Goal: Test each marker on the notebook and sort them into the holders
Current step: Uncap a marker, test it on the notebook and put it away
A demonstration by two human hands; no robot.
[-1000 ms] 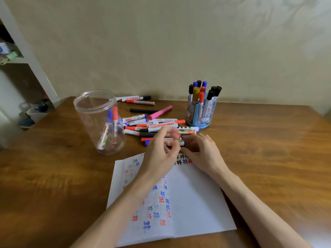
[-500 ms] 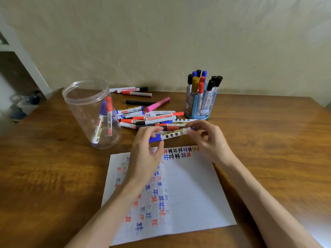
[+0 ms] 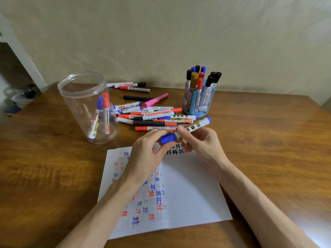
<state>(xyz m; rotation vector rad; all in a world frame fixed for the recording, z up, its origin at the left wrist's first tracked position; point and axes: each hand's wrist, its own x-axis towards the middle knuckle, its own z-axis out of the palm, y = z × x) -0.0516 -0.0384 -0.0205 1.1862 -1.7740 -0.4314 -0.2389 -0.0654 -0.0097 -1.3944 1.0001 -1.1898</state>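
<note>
Both hands hold one blue marker (image 3: 194,127) above the top of the open notebook (image 3: 188,194). My left hand (image 3: 149,154) pinches its blue cap (image 3: 167,138) at the near end. My right hand (image 3: 200,143) grips the white barrel, whose blue tail points up and right. The cap still sits against the barrel. A pile of loose markers (image 3: 152,116) lies just behind the hands. A clear plastic jar (image 3: 86,104) at the left holds a blue and a red marker. A blue holder (image 3: 199,102) at the right is packed with several markers.
Three more markers (image 3: 130,86) lie near the wall behind the jar, and a black one (image 3: 137,98) and a pink one (image 3: 155,100) lie behind the pile. The wooden table (image 3: 268,149) meets a plain wall at the back. A white shelf edge (image 3: 23,56) stands at the far left.
The hands lifted a blue marker off the near edge of the pile and raised it over the notebook. Its tail end has tilted up to the right, and my left hand now pinches the cap.
</note>
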